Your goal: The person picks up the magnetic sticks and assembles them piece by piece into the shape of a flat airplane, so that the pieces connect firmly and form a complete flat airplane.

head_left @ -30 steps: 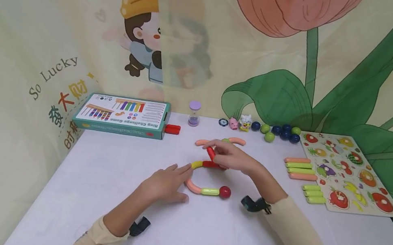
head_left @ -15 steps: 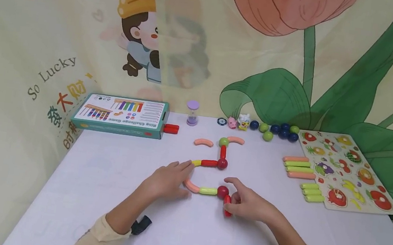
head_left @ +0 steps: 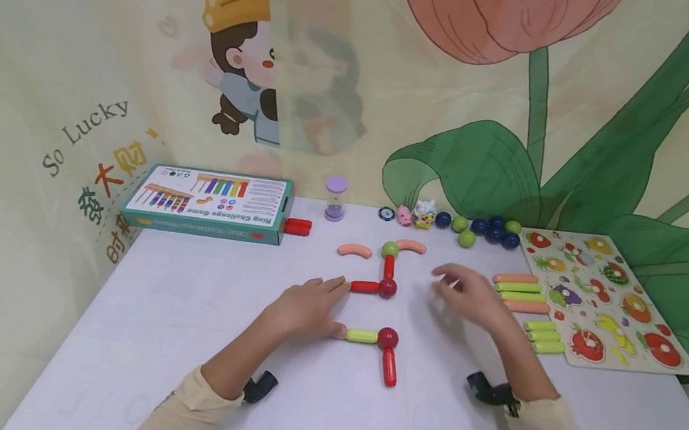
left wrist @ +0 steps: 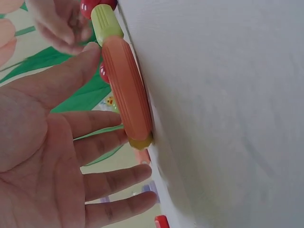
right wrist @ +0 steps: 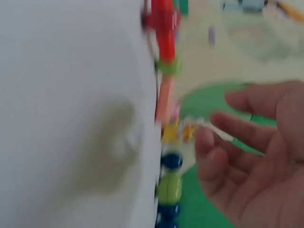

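My left hand (head_left: 307,309) lies with straight fingers along the left bend of a joined figure. In the left wrist view its thumb and fingertips touch or nearly touch a curved salmon rod (left wrist: 127,90) with a yellow piece (left wrist: 141,142) at its end. From that bend a light green rod (head_left: 362,336) runs to a red ball (head_left: 388,338), where a red rod (head_left: 389,367) slants downward. Higher up, another red rod (head_left: 365,287) meets a second red ball (head_left: 388,288). My right hand (head_left: 470,295) hovers right of the figure, fingers loosely bent, holding nothing.
A green ball (head_left: 390,249) tops the figure, beside a curved salmon rod (head_left: 411,246); another salmon rod (head_left: 354,251) lies apart. Behind are a game box (head_left: 207,204), an hourglass (head_left: 335,199) and several balls (head_left: 495,230). At right, loose rods (head_left: 522,288) adjoin a fruit board (head_left: 608,298).
My right hand brought a red rod down to the lower red ball, let go of it there, then moved up and right. My left hand shifted slightly right, covering the bend.
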`<state>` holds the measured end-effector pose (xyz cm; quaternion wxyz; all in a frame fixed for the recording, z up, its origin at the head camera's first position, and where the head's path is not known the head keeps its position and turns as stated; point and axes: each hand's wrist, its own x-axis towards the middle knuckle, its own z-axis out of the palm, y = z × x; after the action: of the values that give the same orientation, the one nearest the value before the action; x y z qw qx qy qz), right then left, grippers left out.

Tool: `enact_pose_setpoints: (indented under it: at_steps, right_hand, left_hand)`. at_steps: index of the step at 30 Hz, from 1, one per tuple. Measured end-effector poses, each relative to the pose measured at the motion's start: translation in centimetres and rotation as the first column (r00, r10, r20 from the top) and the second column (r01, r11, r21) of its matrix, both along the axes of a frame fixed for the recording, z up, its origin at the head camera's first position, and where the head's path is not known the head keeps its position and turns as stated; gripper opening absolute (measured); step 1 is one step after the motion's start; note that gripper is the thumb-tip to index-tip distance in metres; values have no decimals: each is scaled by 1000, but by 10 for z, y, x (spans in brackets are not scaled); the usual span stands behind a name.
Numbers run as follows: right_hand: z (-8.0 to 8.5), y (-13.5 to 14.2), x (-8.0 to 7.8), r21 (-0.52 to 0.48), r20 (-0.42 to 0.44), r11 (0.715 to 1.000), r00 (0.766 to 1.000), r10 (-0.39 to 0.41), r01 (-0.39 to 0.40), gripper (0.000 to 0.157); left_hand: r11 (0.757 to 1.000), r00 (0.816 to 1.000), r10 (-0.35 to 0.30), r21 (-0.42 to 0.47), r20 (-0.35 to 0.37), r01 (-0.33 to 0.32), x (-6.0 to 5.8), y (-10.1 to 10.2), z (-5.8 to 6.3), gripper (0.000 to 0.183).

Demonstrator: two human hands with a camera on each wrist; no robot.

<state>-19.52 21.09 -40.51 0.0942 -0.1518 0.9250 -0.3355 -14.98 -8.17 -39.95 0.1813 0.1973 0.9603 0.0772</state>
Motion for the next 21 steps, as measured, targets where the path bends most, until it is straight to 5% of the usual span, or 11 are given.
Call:
enact_pose_setpoints:
  at_steps: [2,5,10,13,16,18,21]
  right_hand:
    - [4,16,-29,49,-129,992,985,-112,119,36]
    - [3,29,-68,120,-184,970,965,-189,212,46]
    - [-8,29,-99,313,-115,938,986,-118,149,40]
    - [-5,19,-87,328,-43,944,999,-9,23,25]
    - [1,9,-55,200,36,962,983,181,-185,16]
    - [6,1,-27,66,79,935,936,343,-348,15]
    - [9,-15,19,-106,79,821,818,570,-561,19]
  left_hand:
    - [1000,1000,0,-4,3,0,1,0,0,81]
    - [1000,1000,-6,-11,-6,6,2,0,1,80]
    - [1000,1000,-16,-20,-9,16,3,2,2,80]
    - [1000,1000,-17,-23,-3,17,3,2,1,80]
    - [1000,1000,-7,-27,1,7,2,1,1,81]
    - [1000,1000,-3,-30,1,3,1,1,0,81]
    - [1000,1000,-5,-30,0,5,1,0,0,81]
